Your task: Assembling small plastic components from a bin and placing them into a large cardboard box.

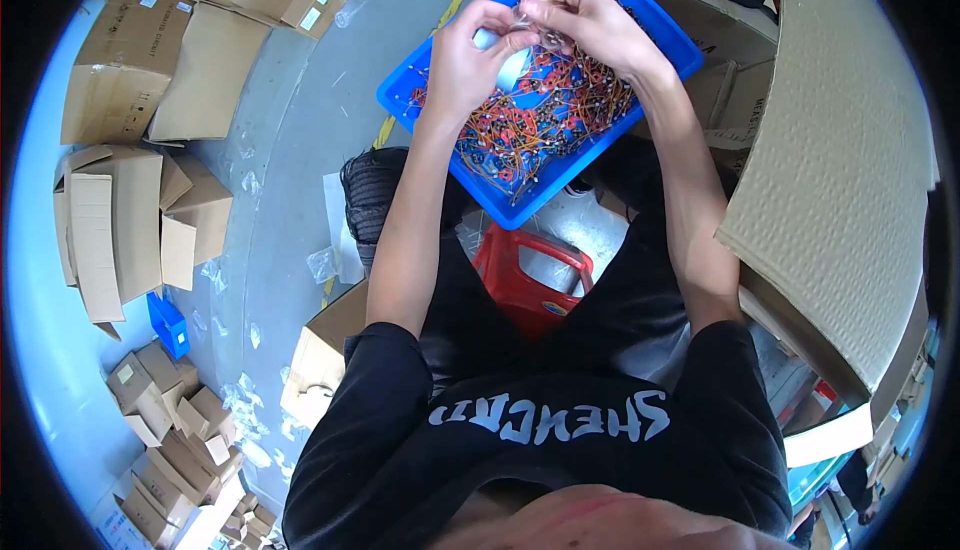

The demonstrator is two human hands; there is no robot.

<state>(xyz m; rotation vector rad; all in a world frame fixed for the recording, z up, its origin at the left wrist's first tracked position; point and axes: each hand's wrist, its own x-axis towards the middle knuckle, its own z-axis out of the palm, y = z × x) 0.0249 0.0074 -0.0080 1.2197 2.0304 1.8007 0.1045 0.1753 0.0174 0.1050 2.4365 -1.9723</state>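
Note:
Both my hands are over a blue plastic tray [512,212] strewn with small wired parts [530,135], orange-red and dark pieces on thin leads. My left hand [468,58] has its thumb and fingers bent together at the tray's left side. Opposite it, my right hand [598,28] pinches with thumb and forefinger. Between the fingertips is a small, shiny, clear piece that looks like thin plastic [548,38]; its exact kind is too small to tell. A white, rounded object [512,70] shows just under my left fingers, partly covered by them.
Opened cardboard boxes [125,60] stand along the left, with more boxes [180,450] at lower left. A large carton [830,160] rises close to my right arm. A red plastic stool [515,295] sits between my legs. Plastic scraps [245,400] litter the grey floor.

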